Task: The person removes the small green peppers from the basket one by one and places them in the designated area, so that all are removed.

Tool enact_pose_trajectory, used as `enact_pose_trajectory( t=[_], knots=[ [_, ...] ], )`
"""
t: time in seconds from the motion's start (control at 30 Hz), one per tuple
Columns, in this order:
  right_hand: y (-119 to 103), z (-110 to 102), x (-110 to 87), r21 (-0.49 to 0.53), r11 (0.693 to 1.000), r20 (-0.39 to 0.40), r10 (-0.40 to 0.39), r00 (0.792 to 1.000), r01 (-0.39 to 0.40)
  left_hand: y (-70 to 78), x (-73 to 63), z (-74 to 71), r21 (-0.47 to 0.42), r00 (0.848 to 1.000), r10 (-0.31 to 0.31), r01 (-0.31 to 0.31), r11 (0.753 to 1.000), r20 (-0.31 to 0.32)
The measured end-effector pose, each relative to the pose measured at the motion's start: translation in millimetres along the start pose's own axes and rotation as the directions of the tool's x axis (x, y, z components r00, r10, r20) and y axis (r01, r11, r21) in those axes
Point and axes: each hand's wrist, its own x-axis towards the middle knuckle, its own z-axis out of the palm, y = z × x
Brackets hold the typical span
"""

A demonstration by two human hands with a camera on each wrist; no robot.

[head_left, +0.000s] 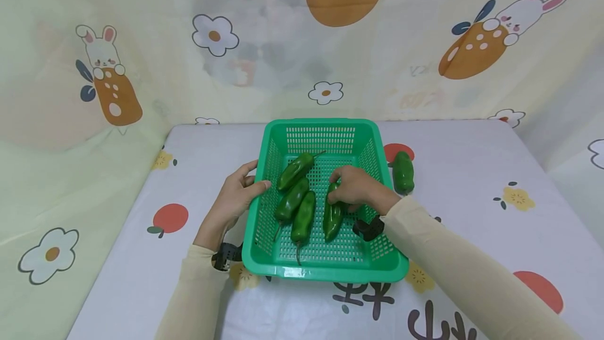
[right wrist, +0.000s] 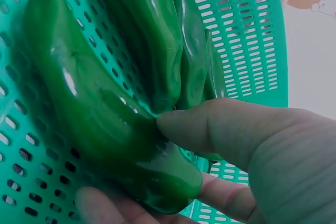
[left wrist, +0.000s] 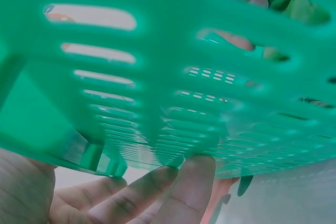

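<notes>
A: What do we have here, biggest first?

B: A fruit-and-flower patterned table (head_left: 122, 287), and on it one green basket (head_left: 325, 273) with slotted walls.

A: And how do we read the hands?

B: The left hand (head_left: 236, 193) grips the basket's left rim, thumb over the top and fingers outside. The right hand (head_left: 356, 187) reaches inside, thumb and fingers clamped on the held pepper (head_left: 333, 225) near its far end. We can't tell whether that pepper touches the basket floor.

A: Where might we come unstuck?

B: We'd judge the glossy skin slick, so a loose pinch at one end could let it swing or drop. If the left hand lifted its rim, the tilt could send the three other peppers (head_left: 303, 217) sliding right. And the lone pepper (head_left: 403, 172), just outside the right wall, lies near the right sleeve (head_left: 424, 235); a careless arm sweep could roll it away.

A: Our count, then?

B: One table, one basket, two hands. Five peppers: four in the basket, one on the table. Two dark wrist straps (head_left: 227, 256), too.
</notes>
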Motion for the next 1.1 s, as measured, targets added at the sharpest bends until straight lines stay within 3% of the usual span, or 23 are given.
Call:
enact_pose_trajectory(
  t=[1.1],
  knots=[
    [-4.6, -1.7, -3.4, 0.047, 0.997, -0.024, -0.055, 0.998, 0.056, -2.5, 0.5, -0.2, -0.001, 1.0, 0.01, -0.01, 1.0, 0.0]
  ],
)
